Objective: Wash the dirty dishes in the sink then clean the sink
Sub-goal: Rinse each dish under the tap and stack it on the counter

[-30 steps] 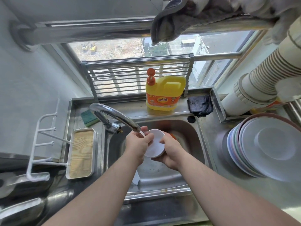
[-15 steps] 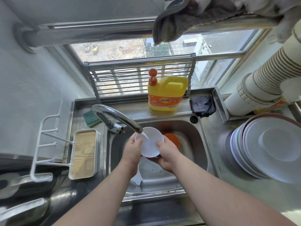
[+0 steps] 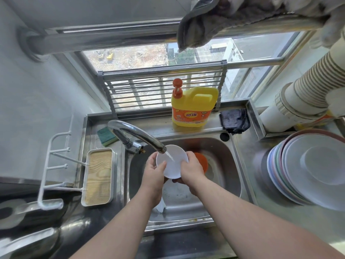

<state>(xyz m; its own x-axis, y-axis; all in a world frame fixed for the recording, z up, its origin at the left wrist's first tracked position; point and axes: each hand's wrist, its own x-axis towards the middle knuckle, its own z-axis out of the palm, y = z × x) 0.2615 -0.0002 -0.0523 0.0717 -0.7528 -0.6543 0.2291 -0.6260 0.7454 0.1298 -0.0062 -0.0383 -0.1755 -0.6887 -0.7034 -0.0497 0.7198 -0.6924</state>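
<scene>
Steel tabletop (image 3: 280,206) w/ sink (image 3: 231,165) sunk in the middle. Behind sink on the back ledge: yellow detergent jug (image 3: 194,107), dark cloth (image 3: 234,120) to its right, green sponge (image 3: 106,135) to its left by the tap (image 3: 138,135). Right of sink: plate stack (image 3: 308,169); left of sink: wood-lined tray (image 3: 98,177).

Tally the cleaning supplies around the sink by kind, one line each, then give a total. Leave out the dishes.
Detergent bottle, yellow with an orange pump: 1
Sponge, green and yellow: 1
Dark cloth on the ledge: 1
Grey towel over the rail: 1
Total: 4
</scene>
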